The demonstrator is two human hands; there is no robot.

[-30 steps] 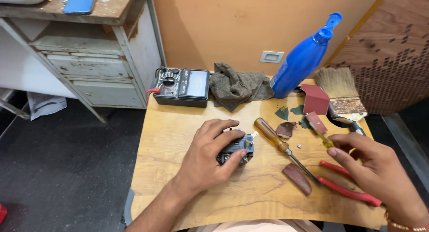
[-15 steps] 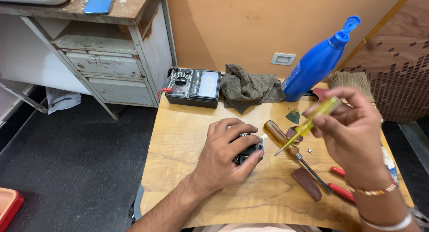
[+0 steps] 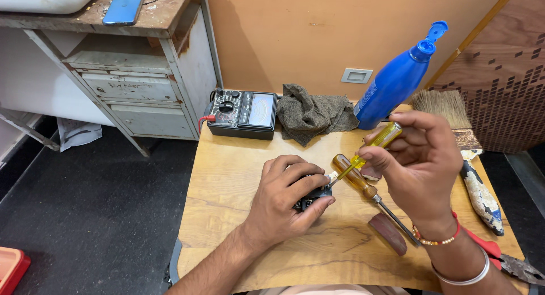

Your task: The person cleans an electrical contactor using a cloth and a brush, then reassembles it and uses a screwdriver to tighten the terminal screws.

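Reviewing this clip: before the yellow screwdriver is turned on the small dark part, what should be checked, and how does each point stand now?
1. Left hand pins the small dark part to the wooden table: ok.
2. Right hand grips the yellow screwdriver: ok.
3. Tip seated in a screw head: cannot tell, fingers hide it.
4. Left fingertips clear of the tip: not ok, they lie right beside it.
5. Amber-handled screwdriver lies under the working hand, close by: not ok.
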